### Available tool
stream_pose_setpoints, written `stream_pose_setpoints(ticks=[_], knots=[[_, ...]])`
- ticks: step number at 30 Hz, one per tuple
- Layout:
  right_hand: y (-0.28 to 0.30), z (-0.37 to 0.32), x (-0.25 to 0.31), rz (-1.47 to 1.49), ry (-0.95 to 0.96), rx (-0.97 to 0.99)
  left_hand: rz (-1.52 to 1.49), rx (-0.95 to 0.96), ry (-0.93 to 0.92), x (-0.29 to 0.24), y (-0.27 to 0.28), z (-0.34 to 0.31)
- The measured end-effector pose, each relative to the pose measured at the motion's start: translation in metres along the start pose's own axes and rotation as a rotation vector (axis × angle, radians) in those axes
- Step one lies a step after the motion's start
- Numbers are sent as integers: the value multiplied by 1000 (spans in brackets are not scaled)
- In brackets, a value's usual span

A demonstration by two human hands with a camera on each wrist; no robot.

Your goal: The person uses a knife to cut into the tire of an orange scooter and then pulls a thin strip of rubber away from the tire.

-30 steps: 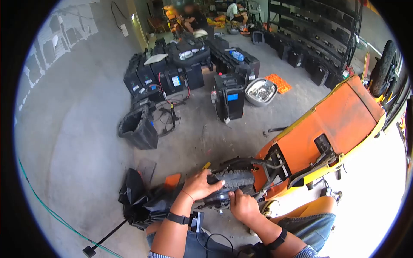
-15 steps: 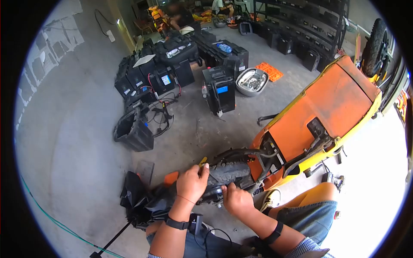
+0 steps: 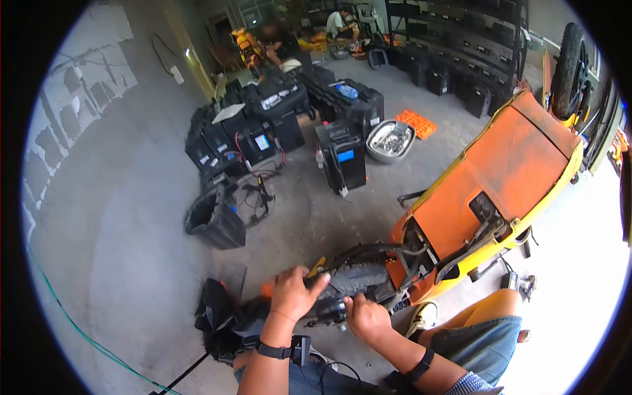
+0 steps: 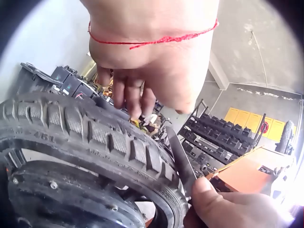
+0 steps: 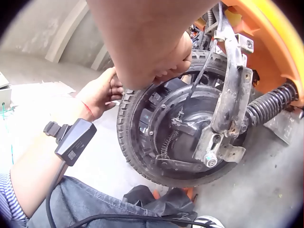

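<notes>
A wheel with a knobbly black tyre (image 4: 95,123) and a drum-like hub (image 5: 185,128) sits in the frame of an orange and yellow two-wheeler (image 3: 487,178). My right hand (image 3: 367,317) grips a flat metal tyre lever (image 4: 179,154), its thumb along the blade, which stands up at the tyre's side by the rim. The left hand (image 3: 294,293) is over the tyre's near end, fingers loosely bent and thumb spread, holding nothing. In the right wrist view its fingertips are right at the tread.
Black battery cases (image 3: 253,135) stand on the floor ahead, beside a grey basin (image 3: 391,141) and an orange grid mat (image 3: 416,124). An open black bin (image 3: 216,217) is at left, a black sheet (image 3: 220,316) beside my legs. Black shelving (image 3: 461,46) and people are farther back.
My left hand has come off the tyre beside the lever and shifted left, its thumb now spread. The right hand keeps its grip at the rim, slightly farther left. The head view has shifted a little.
</notes>
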State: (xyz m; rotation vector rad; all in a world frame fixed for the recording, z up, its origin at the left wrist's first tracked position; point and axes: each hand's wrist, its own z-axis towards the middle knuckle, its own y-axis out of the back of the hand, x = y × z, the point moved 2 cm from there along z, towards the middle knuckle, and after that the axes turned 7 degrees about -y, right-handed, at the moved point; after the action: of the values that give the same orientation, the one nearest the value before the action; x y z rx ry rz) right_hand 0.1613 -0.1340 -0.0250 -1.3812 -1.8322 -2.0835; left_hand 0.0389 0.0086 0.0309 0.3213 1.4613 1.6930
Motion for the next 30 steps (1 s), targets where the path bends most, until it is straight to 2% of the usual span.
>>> stream_pose_setpoints(ticks=[2,8,10,21,30], knots=[[-2,-3,0,-23,-36,12,-46,203,34,4,-1,-2],[0,-5,3,24,-47,-31,-187,262,94,6,-18,-2],[-2,-3,2,6,-57,-37,-225,337,133,11,-24,-1],[9,3,8,-48,-110,63,-212,331,143,11,-28,-1],[1,-1,7,-55,-99,-66,-218,282,129,11,-24,-2]])
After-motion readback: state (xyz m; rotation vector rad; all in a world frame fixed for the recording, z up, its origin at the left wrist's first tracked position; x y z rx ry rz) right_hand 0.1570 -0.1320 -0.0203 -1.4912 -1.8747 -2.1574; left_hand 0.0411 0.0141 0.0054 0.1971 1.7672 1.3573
